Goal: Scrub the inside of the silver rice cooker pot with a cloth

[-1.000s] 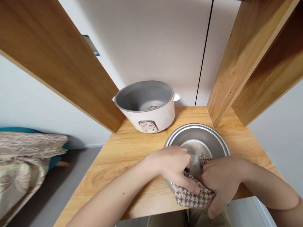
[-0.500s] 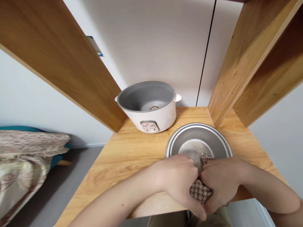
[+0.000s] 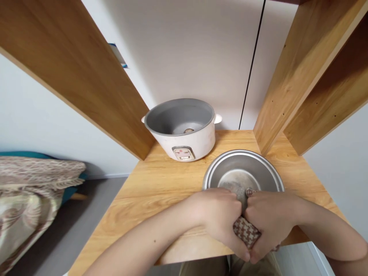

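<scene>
My left hand (image 3: 222, 216) and my right hand (image 3: 268, 220) are both closed on a brown-and-white houndstooth cloth (image 3: 247, 232), close together with thumbs almost touching. They hold it over the near side of a round grey metal pot (image 3: 241, 159), whose rim shows behind my hands. Inside the pot the bottom looks stained and wet. My palms and most of the cloth are hidden. Behind and to the left stands a white rice cooker body (image 3: 191, 143), lidless, with a grey inside and a small control panel on its front.
A wooden desk (image 3: 135, 203) carries the pot and the cooker, its front edge by my legs. Wooden uprights rise at the left (image 3: 94, 84) and right (image 3: 283, 88), with a white wall (image 3: 184, 46) behind. Patterned fabric (image 3: 37, 172) lies at the far left.
My hands have turned slightly around the cloth, and less of it shows above the right hand. The whole view has shifted a little; the cooker stays in place.
</scene>
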A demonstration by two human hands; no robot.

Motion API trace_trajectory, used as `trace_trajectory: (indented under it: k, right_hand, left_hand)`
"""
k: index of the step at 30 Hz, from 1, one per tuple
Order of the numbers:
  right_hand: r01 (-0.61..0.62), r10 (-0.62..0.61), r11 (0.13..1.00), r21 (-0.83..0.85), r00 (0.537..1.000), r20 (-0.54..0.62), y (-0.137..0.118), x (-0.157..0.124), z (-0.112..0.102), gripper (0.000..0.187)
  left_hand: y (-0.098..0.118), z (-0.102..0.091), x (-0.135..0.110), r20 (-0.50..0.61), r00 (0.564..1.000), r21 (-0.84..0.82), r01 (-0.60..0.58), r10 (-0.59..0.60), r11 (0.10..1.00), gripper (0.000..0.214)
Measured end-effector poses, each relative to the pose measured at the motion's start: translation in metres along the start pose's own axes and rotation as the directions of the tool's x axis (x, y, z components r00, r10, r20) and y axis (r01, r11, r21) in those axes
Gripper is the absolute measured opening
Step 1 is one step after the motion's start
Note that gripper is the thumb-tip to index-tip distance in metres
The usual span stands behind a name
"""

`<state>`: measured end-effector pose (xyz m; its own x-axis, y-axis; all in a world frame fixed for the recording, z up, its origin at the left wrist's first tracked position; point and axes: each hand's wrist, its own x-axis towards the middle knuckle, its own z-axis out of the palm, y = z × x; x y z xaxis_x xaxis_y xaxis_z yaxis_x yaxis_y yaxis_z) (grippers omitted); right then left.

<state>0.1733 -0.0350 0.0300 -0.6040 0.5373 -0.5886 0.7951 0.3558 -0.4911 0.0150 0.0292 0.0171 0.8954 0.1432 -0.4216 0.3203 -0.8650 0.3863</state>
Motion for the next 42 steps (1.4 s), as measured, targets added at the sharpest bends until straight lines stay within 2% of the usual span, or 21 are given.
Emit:
trace_trajectory:
  k: [4,10,13,15,19,21,29,38,41,42]
  right_hand:
    - [-0.022,0.023,1.0,-0.007,0.998,0.061,0.0,0.003,-0.003,0.044]
    - [0.095,-0.104,0.991,-0.09,0.989,-0.109,0.003,-0.002,0.003,0.039]
    - [0.095,-0.107,0.992,-0.085,0.983,-0.148,0.001,-0.005,0.005,0.04]
    - [0.067,-0.075,0.996,-0.067,0.99,-0.123,-0.001,-0.005,0.003,0.038]
    - [-0.027,0.027,1.0,-0.011,0.999,0.017,-0.002,-0.001,-0.003,0.045]
    - [-0.045,0.045,0.999,0.001,0.998,0.048,0.0,0.001,-0.003,0.048]
    - [0.065,-0.066,0.998,-0.017,0.995,-0.072,0.006,-0.001,0.003,0.04]
    - [-0.085,0.084,0.996,0.027,0.996,0.03,-0.005,-0.002,-0.006,0.046]
    - [-0.073,0.072,0.997,0.027,0.997,0.038,-0.003,-0.002,-0.006,0.044]
    - [-0.034,0.033,0.999,0.03,0.999,0.028,-0.002,-0.002,-0.004,0.043]
  left_hand:
    - [0.001,-0.002,0.0,0.033,0.999,0.035,0.01,-0.011,0.999,0.073]
    - [0.0,-0.004,0.001,0.046,0.999,-0.034,-0.017,0.019,0.999,0.065]
    - [0.0,-0.004,0.001,0.054,0.998,-0.048,-0.005,0.008,0.999,0.065]
    - [0.001,-0.004,0.001,0.057,0.998,-0.04,0.009,-0.007,0.999,0.066]
    - [0.003,-0.006,0.0,0.068,0.997,0.005,0.027,-0.027,1.0,0.071]
    - [0.003,-0.007,0.0,0.077,0.997,0.021,0.03,-0.032,0.999,0.073]
    - [0.002,-0.008,0.001,0.082,0.996,-0.02,0.026,-0.024,0.999,0.067]
    - [0.002,-0.007,0.001,0.105,0.994,0.024,0.027,-0.03,0.999,0.072]
    - [0.001,-0.008,0.001,0.102,0.995,-0.001,0.016,-0.015,1.0,0.072]
    - [0.001,-0.008,0.0,0.092,0.996,-0.015,0.004,-0.002,1.0,0.071]
